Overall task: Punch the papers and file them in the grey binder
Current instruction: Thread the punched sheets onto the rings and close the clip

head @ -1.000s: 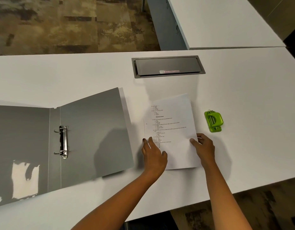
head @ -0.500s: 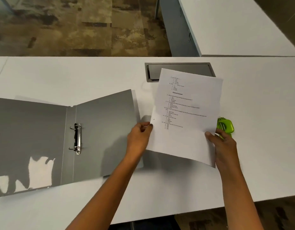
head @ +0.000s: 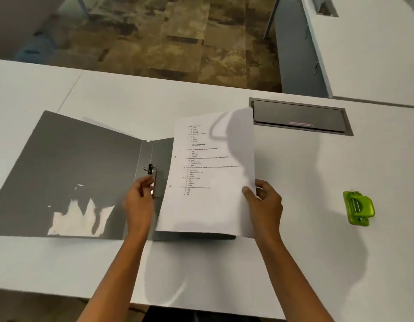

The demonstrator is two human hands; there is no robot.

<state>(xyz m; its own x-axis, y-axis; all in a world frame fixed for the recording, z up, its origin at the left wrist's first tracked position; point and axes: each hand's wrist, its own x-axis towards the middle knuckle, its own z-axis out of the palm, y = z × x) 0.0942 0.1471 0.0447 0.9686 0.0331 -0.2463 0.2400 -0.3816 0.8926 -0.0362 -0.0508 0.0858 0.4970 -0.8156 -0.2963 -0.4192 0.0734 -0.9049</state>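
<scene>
The grey binder (head: 85, 170) lies open on the white table, its metal ring mechanism (head: 154, 175) at the spine. My right hand (head: 264, 203) is shut on the lower right edge of the printed papers (head: 213, 177) and holds them lifted over the binder's right cover, which they mostly hide. Two small punch holes show along the papers' left edge. My left hand (head: 139, 201) is off the papers, fingers pinched at the lower part of the ring mechanism; it is blurred. The green hole punch (head: 359, 208) sits on the table to the right, apart from both hands.
A grey cable hatch (head: 299, 117) is set into the table (head: 224, 275) behind the papers. A second white table (head: 364, 54) stands at the back right. Patterned carpet lies beyond the far edge. The table's front edge runs just below my forearms.
The papers were lifted off the table and carried left over the binder's right cover. My left hand let go of them and went to the ring mechanism. My right hand kept its hold.
</scene>
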